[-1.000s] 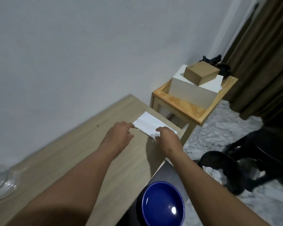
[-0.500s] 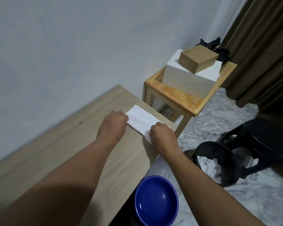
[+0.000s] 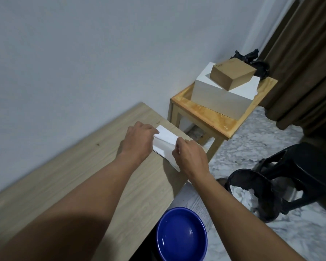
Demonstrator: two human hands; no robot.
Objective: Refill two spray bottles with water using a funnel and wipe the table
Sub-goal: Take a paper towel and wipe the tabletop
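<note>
head view, looking down along both forearms. folded white tissue (image 3: 167, 141) sits at the far right corner of the wooden surface (image 3: 79, 178), near its end edge. left hand (image 3: 139, 141) has its fingers curled over the tissue's left end, gripping it. right hand (image 3: 190, 157) pinches the tissue's near right end, knuckles up. the sheet between the hands shows a crease; cannot tell whether it lies flat or is partly lifted.

blue bowl (image 3: 181, 236) sits below the near edge of the surface, between the forearms, glossy inside. beyond the surface's end stands a small wooden side table (image 3: 224, 123) carrying a white box (image 3: 220, 99), a brown box (image 3: 231, 74) tilted on top. black bin (image 3: 260, 200) on the marble floor (image 3: 271, 144) holds crumpled white paper; black stool (image 3: 299, 166) just beside it. brown curtain (image 3: 309, 53) at right.
</note>
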